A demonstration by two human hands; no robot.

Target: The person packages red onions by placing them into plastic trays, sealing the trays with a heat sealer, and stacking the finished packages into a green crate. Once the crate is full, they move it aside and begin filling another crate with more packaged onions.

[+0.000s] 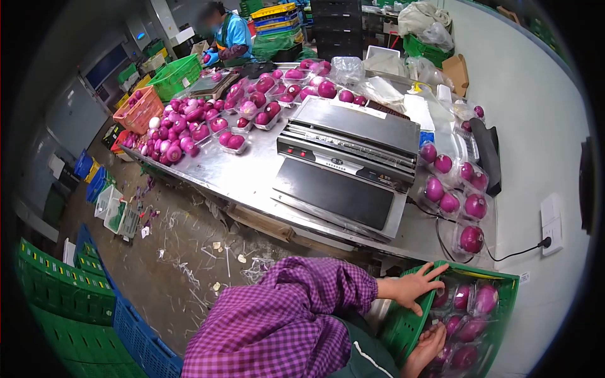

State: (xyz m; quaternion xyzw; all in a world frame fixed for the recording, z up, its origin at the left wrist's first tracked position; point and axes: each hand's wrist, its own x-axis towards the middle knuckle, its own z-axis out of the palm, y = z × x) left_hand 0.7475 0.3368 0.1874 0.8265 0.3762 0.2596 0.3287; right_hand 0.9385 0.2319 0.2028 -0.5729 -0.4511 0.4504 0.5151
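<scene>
My left hand (413,288), in a purple checked sleeve, reaches over the near rim of a green crate (403,324) at lower right. Its fingers are spread and nothing shows in them. Below it, my right hand (428,346) is at the crate's inner edge with fingers curled together; what they hold, if anything, is hidden. Inside the crate, next to my right hand, lie several clear packs of red onions (465,356). Another onion pack (471,239) sits at the table's corner just beyond the crate.
A wrapping machine (340,151) stands on the metal table (233,176). Loose onions (173,129) and packed trays (249,107) cover its far left. A co-worker (233,38) handles an onion at the back. A cable (513,255) runs to a wall socket; blue and green crates (142,334) stand lower left.
</scene>
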